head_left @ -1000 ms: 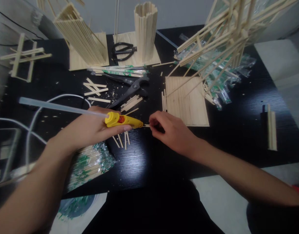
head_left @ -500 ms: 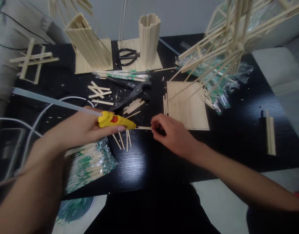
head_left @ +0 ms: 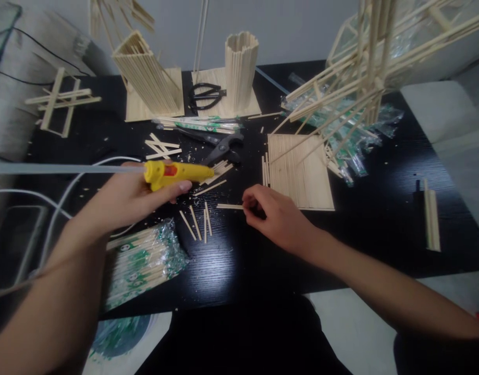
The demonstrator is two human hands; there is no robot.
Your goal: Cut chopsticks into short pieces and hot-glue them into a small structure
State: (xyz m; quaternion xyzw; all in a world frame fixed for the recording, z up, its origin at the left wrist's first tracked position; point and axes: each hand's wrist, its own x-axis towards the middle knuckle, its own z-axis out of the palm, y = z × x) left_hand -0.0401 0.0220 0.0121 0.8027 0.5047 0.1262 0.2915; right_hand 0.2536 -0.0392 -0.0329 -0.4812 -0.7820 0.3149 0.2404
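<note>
A yellow hot glue gun [head_left: 176, 174] with a long translucent glue stick [head_left: 75, 168] out of its back is gripped in my left hand [head_left: 132, 195]. Its nozzle points right, above some short stick pieces [head_left: 219, 171]. My right hand [head_left: 270, 213] is closed in a pinch on thin wooden sticks [head_left: 229, 207], whose free ends stick out to the left just above or on the black table [head_left: 247, 271]. Right behind that hand lies a flat panel of glued sticks [head_left: 302, 172]. Several short cut sticks [head_left: 196, 224] lie between my hands.
Black-handled pliers [head_left: 219, 146] and wire cutters [head_left: 206, 97] lie farther back. A square stick tower [head_left: 147, 78] and a round one [head_left: 241, 73] stand behind. A stick frame [head_left: 348, 78] juts in at right. A packet of sticks [head_left: 141, 260] lies near my left forearm.
My left hand has drawn the glue gun back, up and left, away from the sticks' ends. My right hand keeps its pinch on the sticks in nearly the same place.
</note>
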